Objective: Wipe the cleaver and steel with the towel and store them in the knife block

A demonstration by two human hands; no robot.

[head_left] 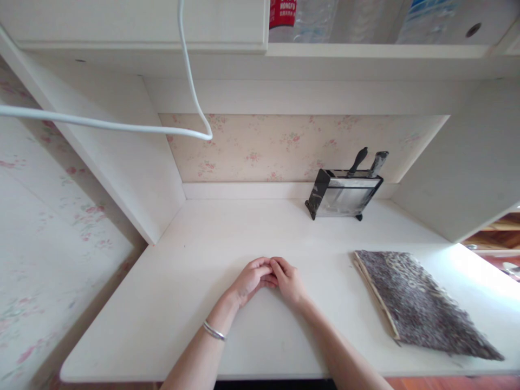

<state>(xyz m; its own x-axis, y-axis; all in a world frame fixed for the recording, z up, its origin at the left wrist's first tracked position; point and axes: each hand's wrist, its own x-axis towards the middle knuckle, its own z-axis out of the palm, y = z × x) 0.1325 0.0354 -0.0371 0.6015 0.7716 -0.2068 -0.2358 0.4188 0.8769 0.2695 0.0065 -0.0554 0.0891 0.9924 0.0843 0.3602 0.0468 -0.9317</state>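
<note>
My left hand (249, 281) and my right hand (288, 279) rest together above the white desk (170, 319), near its middle. Their fingertips meet and overlap, with the right fingers closed lightly over the left ones. The left fingers are bent inward, and no object shows in either hand. A silver bangle (214, 331) circles my left wrist. To the right of my hands lies a grey-brown shaggy mat (426, 303) with a pale edge along its left side.
Toward the back right stands a knife block (345, 195) holding two dark-handled knives. A white cable (122, 127) hangs in front at upper left. Overhead, a shelf (377, 50) holds clear plastic bottles (314, 19) and a red label. Side panels (109, 130) bound the desk.
</note>
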